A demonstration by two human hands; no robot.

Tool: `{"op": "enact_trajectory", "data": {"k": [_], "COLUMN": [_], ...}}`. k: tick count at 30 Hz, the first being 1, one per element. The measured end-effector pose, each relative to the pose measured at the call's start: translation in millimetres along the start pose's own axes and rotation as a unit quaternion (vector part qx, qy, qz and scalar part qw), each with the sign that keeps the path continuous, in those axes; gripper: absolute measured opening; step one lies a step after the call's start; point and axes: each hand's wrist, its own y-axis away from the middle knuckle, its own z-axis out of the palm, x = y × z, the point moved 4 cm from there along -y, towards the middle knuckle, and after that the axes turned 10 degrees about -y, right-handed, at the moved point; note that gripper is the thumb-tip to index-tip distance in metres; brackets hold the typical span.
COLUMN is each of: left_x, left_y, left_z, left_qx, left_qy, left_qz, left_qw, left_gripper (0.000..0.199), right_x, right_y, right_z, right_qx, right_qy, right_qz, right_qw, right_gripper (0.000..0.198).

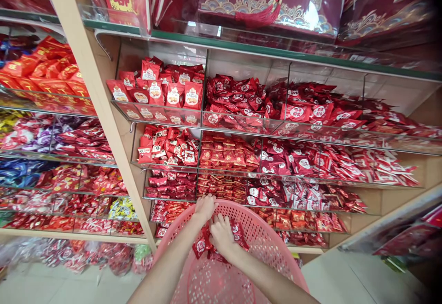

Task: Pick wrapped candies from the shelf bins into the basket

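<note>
My left hand (206, 206) is closed over the far rim of a pink perforated plastic basket (272, 235), holding it in front of the shelves. Inside the basket, my right hand (223, 234) has its fingers curled down on several small red candy packets (201, 245) with white round labels. Some packets stick out on both sides of that hand, and its fingertips are partly hidden among them. Just beyond the basket's rim, golden-printed red packets (223, 189) fill a shelf compartment.
Glass-fronted shelves hold many red snack packets (155, 90) in divided compartments. A wooden upright (103, 111) separates them from another candy rack on the left. Large dark red gift bags (276, 5) stand above. Filled plastic bags (120, 258) lie on the tiled floor (352, 276) at left.
</note>
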Motion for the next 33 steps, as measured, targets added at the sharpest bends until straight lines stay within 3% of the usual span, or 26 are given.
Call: {"op": "enact_trajectory", "data": {"k": [11, 16, 21, 28, 33], "left_x": [2, 1, 0, 2, -1], "left_y": [1, 1, 1, 1, 2], "left_z": [-2, -1, 0, -2, 0], "left_qx": [-0.004, -0.002, -0.003, -0.011, -0.004], "left_qy": [-0.001, -0.002, -0.002, 0.000, 0.007], "left_qz": [-0.002, 0.000, -0.001, -0.002, -0.004], "left_qw": [1.000, 1.000, 1.000, 1.000, 1.000], "left_gripper": [0.027, 0.026, 0.027, 0.027, 0.027], "right_x": [11, 5, 1, 14, 10], "right_y": [3, 7, 5, -3, 5], "right_z": [-5, -6, -6, 1, -18], "right_qx": [0.027, 0.006, -0.014, -0.010, -0.012], "right_qy": [-0.090, -0.152, -0.139, -0.088, -0.072], "right_qz": [-0.018, -0.099, -0.184, -0.142, -0.146], "right_qw": [0.995, 0.983, 0.973, 0.986, 0.987], "right_gripper": [0.044, 0.051, 0.047, 0.041, 0.042]}}
